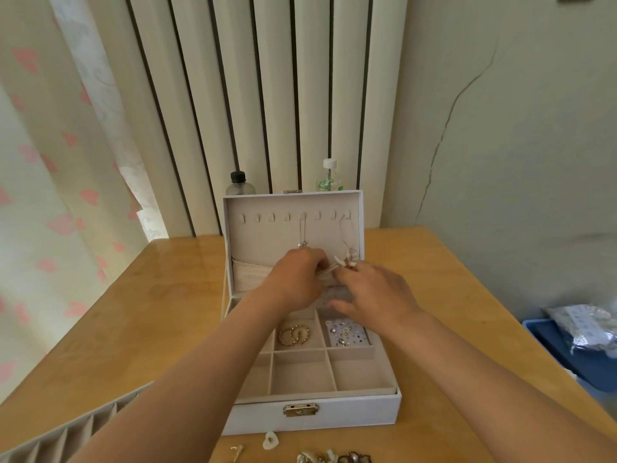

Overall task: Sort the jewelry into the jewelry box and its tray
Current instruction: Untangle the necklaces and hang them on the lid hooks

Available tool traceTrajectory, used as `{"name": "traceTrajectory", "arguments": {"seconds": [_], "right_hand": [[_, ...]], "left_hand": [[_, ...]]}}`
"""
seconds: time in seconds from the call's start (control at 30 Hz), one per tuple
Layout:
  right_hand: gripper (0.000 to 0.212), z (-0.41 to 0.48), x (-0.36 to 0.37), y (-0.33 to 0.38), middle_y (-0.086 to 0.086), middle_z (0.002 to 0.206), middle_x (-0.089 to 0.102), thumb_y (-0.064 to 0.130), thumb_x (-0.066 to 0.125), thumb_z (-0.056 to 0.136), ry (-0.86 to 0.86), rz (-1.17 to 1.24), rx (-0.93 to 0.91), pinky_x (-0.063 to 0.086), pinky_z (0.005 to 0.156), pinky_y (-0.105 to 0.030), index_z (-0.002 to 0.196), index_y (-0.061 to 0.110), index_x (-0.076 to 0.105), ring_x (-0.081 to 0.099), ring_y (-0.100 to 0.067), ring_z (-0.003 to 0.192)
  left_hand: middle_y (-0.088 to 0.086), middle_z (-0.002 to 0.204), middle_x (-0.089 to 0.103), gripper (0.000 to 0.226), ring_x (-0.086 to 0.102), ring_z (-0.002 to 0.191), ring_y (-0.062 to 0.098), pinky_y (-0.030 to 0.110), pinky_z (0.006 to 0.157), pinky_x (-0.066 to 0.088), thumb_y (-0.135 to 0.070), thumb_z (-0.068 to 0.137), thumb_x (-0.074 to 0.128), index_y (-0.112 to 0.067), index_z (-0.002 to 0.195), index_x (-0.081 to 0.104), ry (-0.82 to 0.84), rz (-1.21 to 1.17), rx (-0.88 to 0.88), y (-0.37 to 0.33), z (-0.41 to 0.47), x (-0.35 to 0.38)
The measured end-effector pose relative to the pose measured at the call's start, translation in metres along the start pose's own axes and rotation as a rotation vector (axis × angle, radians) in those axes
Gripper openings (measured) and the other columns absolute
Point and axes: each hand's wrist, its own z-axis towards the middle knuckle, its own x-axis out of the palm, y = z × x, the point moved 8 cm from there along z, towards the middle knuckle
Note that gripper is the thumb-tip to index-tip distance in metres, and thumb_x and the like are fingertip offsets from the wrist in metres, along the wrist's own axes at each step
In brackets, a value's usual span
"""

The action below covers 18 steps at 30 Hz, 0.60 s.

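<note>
While open, jewelry box (350,416) with hoops (294,334)

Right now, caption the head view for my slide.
Left hand and right hand pinch a pale jewelry piece above the open jewelry box; gold hoops sit inside.

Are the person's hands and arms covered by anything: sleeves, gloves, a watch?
No. The left hand and right hand are ungloved; both forearms are bare to the frame edge, no sleeve in view. No watch or bracelet shows at either wrist.
</note>
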Motion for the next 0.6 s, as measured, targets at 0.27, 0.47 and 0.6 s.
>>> {"name": "traceTrajectory", "arguments": {"seconds": [0.27, 0.47, 0.6], "right_hand": [[0.032, 0.008, 0.007, 0.003, 0.002, 0.112, 0.065, 0.034, 0.056, 0.094, -0.067, 0.128, 0.051, 0.046, 0.070, -0.031, 0.125, 0.035, 0.059, 0.061, -0.023, 0.104], [0.020, 0.010, 0.002, -0.014, 0.012, 0.080, 0.070, 0.018, 0.069, 0.088, -0.220, 0.536, 0.214, 0.051, 0.073, -0.028, 0.105, 0.026, 0.077, 0.064, -0.011, 0.080], [0.012, 0.015, -0.008, -0.019, 0.025, 0.064, 0.054, 0.014, 0.073, 0.087, -0.322, 0.609, 0.275, 0.039, 0.062, -0.008, 0.096, 0.018, 0.079, 0.054, 0.003, 0.065]], "left_hand": [[0.001, 0.104, 0.061, 0.032, 0.057, 0.098, 0.019, 0.024, 0.084, 0.046, 0.006, 0.079, 0.057, -0.016, 0.101, 0.064, 0.045, -0.147, 0.016, 0.011, -0.011, -0.003], [-0.002, 0.101, 0.059, 0.028, 0.056, 0.094, 0.017, 0.028, 0.083, 0.046, -0.017, 0.080, 0.077, -0.016, 0.102, 0.061, 0.003, -0.141, 0.061, 0.015, -0.013, 0.001], [-0.004, 0.092, 0.064, 0.021, 0.057, 0.083, 0.011, 0.020, 0.074, 0.044, -0.028, 0.091, 0.071, -0.012, 0.103, 0.067, -0.112, -0.224, 0.059, 0.014, -0.015, -0.003]]}}
